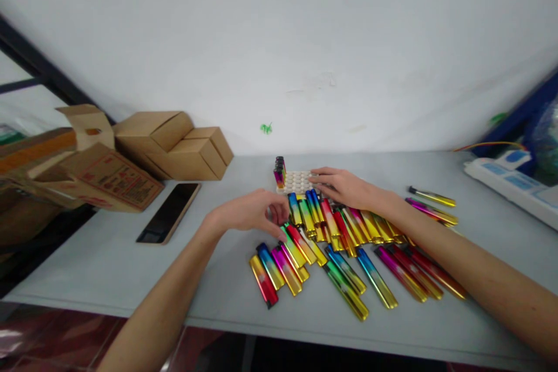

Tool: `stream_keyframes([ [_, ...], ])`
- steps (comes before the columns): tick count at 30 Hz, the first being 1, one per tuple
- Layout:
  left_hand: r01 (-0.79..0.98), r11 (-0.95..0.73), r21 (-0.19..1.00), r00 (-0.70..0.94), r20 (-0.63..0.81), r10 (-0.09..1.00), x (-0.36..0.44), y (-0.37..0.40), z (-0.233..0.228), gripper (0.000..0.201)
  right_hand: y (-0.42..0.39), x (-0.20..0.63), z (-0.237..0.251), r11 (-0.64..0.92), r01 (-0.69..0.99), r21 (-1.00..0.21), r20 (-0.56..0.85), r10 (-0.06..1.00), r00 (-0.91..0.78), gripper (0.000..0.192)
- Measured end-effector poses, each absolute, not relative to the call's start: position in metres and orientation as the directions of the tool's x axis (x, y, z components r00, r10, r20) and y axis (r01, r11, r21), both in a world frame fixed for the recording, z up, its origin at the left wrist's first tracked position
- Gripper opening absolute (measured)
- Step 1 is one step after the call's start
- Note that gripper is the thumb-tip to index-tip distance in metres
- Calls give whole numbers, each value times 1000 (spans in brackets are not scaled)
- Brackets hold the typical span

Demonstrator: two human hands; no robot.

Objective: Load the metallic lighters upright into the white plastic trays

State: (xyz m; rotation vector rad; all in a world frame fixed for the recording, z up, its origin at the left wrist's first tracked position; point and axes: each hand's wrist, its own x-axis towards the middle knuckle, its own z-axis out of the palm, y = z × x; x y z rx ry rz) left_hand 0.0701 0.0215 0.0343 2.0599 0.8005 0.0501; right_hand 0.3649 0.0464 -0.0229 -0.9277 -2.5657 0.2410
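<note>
A heap of shiny multicoloured lighters (pixel 349 244) lies on the grey table (pixel 108 267). My left hand (pixel 250 212) hovers at the heap's left edge, fingers curled down onto one lighter (pixel 290 238); whether it grips it I cannot tell. My right hand (pixel 342 186) rests flat over the far lighters, its fingertips at a white honeycomb tray (pixel 296 181). A few lighters (pixel 279 171) stand upright in the tray's far left corner. Two stray lighters (pixel 431 203) lie to the right of my right forearm.
A dark phone (pixel 169 212) lies left of my left hand. Brown cardboard boxes (pixel 174 145) stack at the back left against the white wall. A white power strip (pixel 510 183) and blue items sit at the far right.
</note>
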Motion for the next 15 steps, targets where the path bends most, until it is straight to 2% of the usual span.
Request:
stream_keyframes([
  [4,490,-309,815,796,-274,540,71,25,29,42,47,366,-23,774,569,-278,320,633,-705,37],
  [10,450,-179,875,794,-300,529,58,34,31,33,47,365,-23,765,581,-278,310,644,-699,38],
  [12,395,-136,909,788,-259,558,51,37,34,29,47,364,-24,753,593,-286,317,658,-683,38],
  [15,212,-106,972,767,-98,635,45,41,36,24,48,364,-26,754,592,-286,327,657,-679,38],
])
